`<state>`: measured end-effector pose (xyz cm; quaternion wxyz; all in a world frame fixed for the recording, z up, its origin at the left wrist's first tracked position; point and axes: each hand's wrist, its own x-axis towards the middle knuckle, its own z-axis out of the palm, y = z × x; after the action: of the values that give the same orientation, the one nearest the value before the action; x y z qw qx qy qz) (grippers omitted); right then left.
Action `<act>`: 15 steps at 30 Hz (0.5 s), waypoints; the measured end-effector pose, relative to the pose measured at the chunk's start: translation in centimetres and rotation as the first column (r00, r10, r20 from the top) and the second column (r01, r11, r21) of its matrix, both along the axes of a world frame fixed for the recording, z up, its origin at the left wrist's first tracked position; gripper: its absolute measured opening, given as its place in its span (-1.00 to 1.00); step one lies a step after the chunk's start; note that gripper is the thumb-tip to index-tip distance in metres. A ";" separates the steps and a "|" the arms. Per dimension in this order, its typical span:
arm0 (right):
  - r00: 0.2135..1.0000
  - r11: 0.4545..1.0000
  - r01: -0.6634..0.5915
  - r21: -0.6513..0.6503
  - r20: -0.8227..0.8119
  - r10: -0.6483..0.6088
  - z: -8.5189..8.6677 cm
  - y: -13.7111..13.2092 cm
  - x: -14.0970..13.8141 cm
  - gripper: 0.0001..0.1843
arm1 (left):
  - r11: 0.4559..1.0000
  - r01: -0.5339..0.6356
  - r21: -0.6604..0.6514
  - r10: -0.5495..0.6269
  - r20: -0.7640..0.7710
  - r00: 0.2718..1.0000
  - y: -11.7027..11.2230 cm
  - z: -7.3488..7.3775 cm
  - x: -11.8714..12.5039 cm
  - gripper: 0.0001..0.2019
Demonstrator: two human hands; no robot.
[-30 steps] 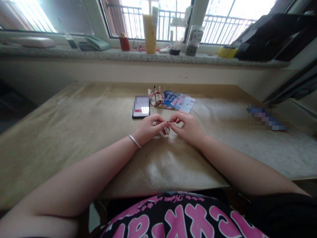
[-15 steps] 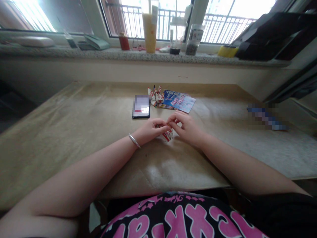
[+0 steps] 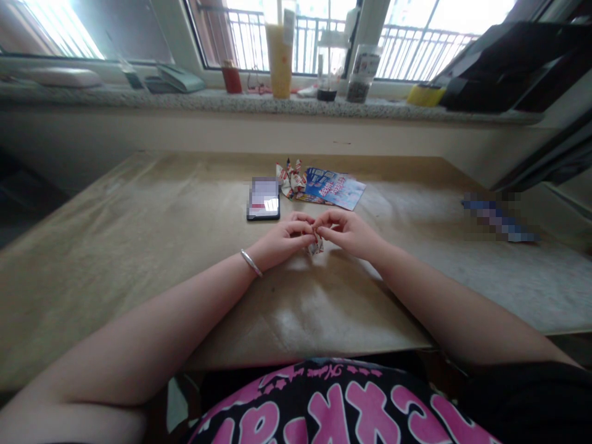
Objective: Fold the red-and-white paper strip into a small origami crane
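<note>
Between my fingertips is a small piece of white paper with red print (image 3: 316, 248), its lower part crumpled and pointing down toward the table. My left hand (image 3: 289, 236), with a silver bangle at the wrist, pinches it from the left. From the right, my right hand (image 3: 346, 231) pinches its upper edge, thumb and forefinger meeting the left fingertips. Fingers cover most of the paper. Just beyond lie folded red-and-white paper pieces (image 3: 292, 180), a fan of blue printed cards (image 3: 340, 190) and a phone (image 3: 264, 200) with a lit screen.
The table (image 3: 185, 246) has a wrinkled tan cover. Far right lies a blurred blue strip (image 3: 499, 221). Along the stone windowsill (image 3: 208, 106) stand a tall yellow container (image 3: 280, 61), a red jar (image 3: 232, 78), a clear jar (image 3: 363, 74) and a yellow roll (image 3: 425, 95).
The paper has been gathered smaller, with less of its printed face showing below my fingers. My left fingers have extended further behind it; both hands stay in nearly the same place.
</note>
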<state>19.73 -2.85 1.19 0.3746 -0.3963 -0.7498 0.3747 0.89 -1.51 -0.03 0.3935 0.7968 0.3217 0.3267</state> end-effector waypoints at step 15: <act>0.993 0.999 0.038 0.006 -0.110 -0.038 -0.3 -0.1 -0.2 -0.94 | 0.971 -0.003 0.238 0.037 -0.139 0.990 -1.2 0.7 0.4 -0.85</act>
<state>19.51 -2.90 0.86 0.4238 -0.3878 -0.7221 0.3856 1.33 -2.69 0.71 0.2683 0.8561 0.3155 0.3091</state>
